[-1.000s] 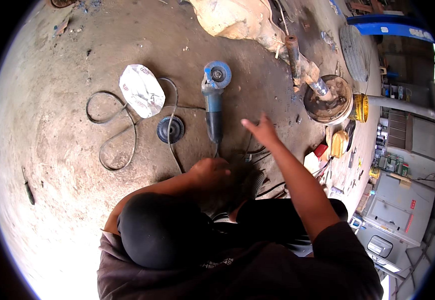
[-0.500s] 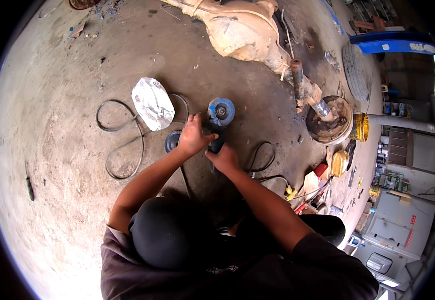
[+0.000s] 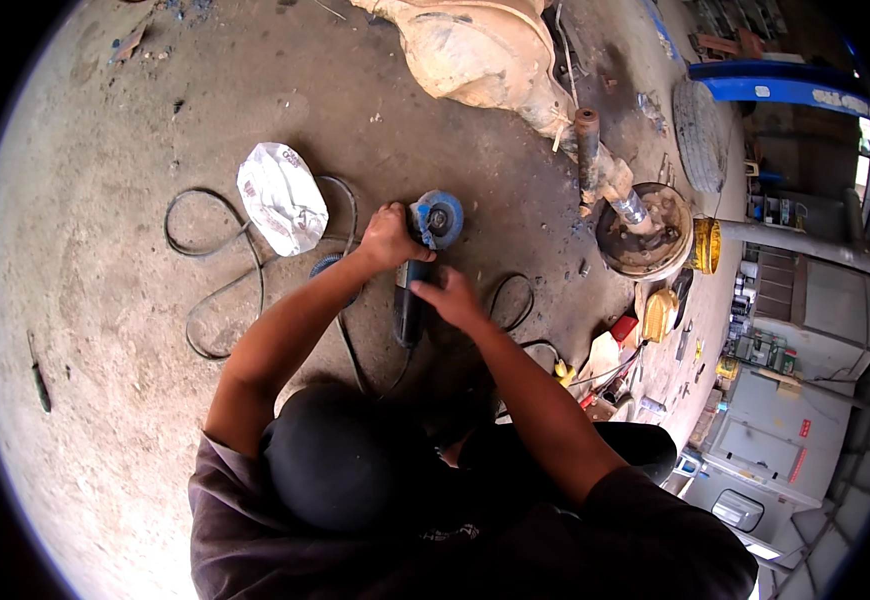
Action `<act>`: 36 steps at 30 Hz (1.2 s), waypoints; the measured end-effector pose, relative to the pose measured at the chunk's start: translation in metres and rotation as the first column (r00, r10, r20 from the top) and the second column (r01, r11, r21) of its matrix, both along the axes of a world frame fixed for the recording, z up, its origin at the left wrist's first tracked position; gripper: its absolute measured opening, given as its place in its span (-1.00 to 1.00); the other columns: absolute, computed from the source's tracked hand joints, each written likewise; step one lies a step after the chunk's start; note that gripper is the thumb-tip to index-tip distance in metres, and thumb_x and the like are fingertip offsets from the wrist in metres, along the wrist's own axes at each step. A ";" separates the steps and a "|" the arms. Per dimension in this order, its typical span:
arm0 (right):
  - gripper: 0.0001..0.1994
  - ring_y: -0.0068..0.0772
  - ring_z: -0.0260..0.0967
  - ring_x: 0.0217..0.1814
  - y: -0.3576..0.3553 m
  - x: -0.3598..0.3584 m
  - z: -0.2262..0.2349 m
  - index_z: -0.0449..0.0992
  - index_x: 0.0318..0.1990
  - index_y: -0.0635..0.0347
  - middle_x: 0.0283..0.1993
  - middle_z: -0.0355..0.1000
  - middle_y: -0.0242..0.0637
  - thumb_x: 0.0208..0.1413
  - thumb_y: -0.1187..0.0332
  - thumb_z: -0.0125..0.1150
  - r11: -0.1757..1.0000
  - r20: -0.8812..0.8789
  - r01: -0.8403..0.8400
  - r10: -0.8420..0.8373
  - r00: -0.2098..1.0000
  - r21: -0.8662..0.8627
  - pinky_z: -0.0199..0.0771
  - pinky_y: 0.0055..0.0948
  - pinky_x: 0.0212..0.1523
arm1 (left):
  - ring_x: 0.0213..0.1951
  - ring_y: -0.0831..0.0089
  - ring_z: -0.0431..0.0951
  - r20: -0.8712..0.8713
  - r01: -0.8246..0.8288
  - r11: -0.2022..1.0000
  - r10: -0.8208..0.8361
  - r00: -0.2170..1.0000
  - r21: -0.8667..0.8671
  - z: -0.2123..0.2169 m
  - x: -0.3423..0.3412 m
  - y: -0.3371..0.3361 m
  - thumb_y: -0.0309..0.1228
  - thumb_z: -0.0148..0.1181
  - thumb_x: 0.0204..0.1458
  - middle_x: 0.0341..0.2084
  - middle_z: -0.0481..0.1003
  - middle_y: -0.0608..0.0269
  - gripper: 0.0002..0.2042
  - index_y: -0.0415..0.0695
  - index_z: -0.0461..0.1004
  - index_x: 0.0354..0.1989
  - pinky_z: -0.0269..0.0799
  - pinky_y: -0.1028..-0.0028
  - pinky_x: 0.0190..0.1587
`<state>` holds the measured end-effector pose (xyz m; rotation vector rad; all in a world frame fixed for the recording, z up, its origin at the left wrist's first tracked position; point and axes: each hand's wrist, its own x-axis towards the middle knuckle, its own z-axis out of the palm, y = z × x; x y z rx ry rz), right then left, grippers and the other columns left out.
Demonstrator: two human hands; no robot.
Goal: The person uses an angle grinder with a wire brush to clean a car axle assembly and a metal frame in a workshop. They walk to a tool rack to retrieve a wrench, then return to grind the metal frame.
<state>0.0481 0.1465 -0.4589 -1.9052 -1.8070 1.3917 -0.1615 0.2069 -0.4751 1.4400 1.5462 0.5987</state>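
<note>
An angle grinder [image 3: 410,318] with a dark body and a worn blue disc [image 3: 439,220] is in front of me, the disc end pointing away. My left hand [image 3: 391,240] is closed on it close to the disc. On the other side of the body, my right hand [image 3: 449,298] has its fingers apart, with one fingertip at the grinder's edge. Partly hidden behind my left forearm is a dark round ridged piece [image 3: 326,264]. A crumpled white bag [image 3: 283,200] lies left of my left hand.
A dark cable [image 3: 191,190] loops over the floor at left; another curls right of my right hand. Ahead is a large dirty axle housing [image 3: 480,55], its end over a round pan [image 3: 645,262]. A thin dark-handled tool [image 3: 41,385] lies far left. Yellow containers [image 3: 661,315] stand right.
The grinder's body has come into view as my right hand loosened from it and its fingers spread. My left hand stays on the disc end. The whole view has shifted slightly.
</note>
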 end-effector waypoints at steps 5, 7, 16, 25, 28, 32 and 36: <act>-0.58 -0.42 0.47 -0.07 0.079 -0.003 0.036 0.56 0.08 0.22 -0.03 0.53 -0.39 0.34 0.04 0.26 0.835 -0.212 0.547 -0.525 0.824 0.060 0.50 -0.27 0.03 | 0.19 -0.08 0.49 -0.010 0.009 0.996 -0.010 1.000 -0.093 -0.001 0.003 0.002 0.02 0.75 -0.54 0.00 0.54 -0.22 -0.07 -0.41 0.48 -0.03 0.41 0.17 0.28; -0.47 -0.26 0.52 0.05 0.115 -0.028 0.046 0.58 0.04 0.30 0.00 0.58 -0.23 0.36 -0.09 0.18 0.956 0.003 0.279 -0.281 0.960 0.092 0.49 -0.20 0.11 | 0.16 -0.07 0.49 0.004 -0.028 0.994 0.028 1.000 -0.102 -0.001 0.004 0.002 0.01 0.75 -0.55 -0.01 0.55 -0.21 -0.08 -0.39 0.48 -0.04 0.41 0.16 0.28; -0.68 0.07 0.56 -0.03 0.112 -0.095 0.061 0.68 -0.16 0.14 -0.14 0.64 -0.05 0.05 0.13 0.30 0.617 0.442 -0.450 0.178 0.879 0.646 0.37 0.02 0.36 | 0.13 -0.10 0.50 0.179 -0.147 0.983 0.126 0.976 0.111 -0.051 0.021 -0.003 -0.10 0.51 -0.18 -0.03 0.57 -0.05 -0.42 -0.17 0.54 0.00 0.40 0.04 0.16; -0.67 0.05 0.49 0.06 0.108 -0.095 0.068 0.68 -0.13 0.23 -0.04 0.60 -0.03 0.14 0.14 0.32 0.682 0.196 -0.420 0.383 0.903 0.599 0.30 -0.03 0.41 | 0.17 -0.09 0.45 0.113 -0.106 0.991 0.096 0.989 0.086 -0.043 0.025 -0.006 -0.10 0.59 -0.27 0.05 0.55 -0.01 -0.30 -0.19 0.51 0.06 0.39 0.08 0.21; -0.49 0.19 0.39 0.24 0.111 -0.107 0.050 0.60 0.09 0.32 0.14 0.50 0.10 0.16 0.06 0.27 0.888 0.374 -0.063 -0.126 0.919 0.456 0.40 -0.03 0.34 | 0.18 -0.11 0.41 0.156 -0.241 0.967 0.252 0.955 -0.083 -0.025 0.023 -0.011 -0.19 0.76 -0.60 0.04 0.55 -0.07 -0.07 -0.24 0.47 0.10 0.36 0.13 0.28; -0.49 0.23 0.42 0.21 0.109 -0.107 0.030 0.60 0.10 0.32 0.13 0.49 0.12 0.14 0.08 0.18 0.885 0.402 0.028 -0.239 0.884 0.464 0.47 0.01 0.24 | 0.16 -0.16 0.45 0.200 -0.234 0.970 0.244 0.949 -0.074 -0.020 0.022 -0.010 -0.16 0.74 -0.55 0.04 0.55 -0.08 -0.13 -0.23 0.47 0.05 0.37 0.09 0.26; -0.62 0.21 0.47 0.07 0.107 -0.092 0.021 0.63 -0.05 0.30 -0.02 0.53 0.09 0.07 0.23 0.18 0.803 0.287 -0.049 -0.155 0.945 0.594 0.51 0.03 0.12 | 0.15 -0.19 0.46 0.159 -0.236 0.970 0.243 0.957 -0.057 -0.026 0.027 -0.010 -0.14 0.74 -0.54 0.04 0.55 -0.08 -0.12 -0.22 0.45 0.06 0.38 0.03 0.23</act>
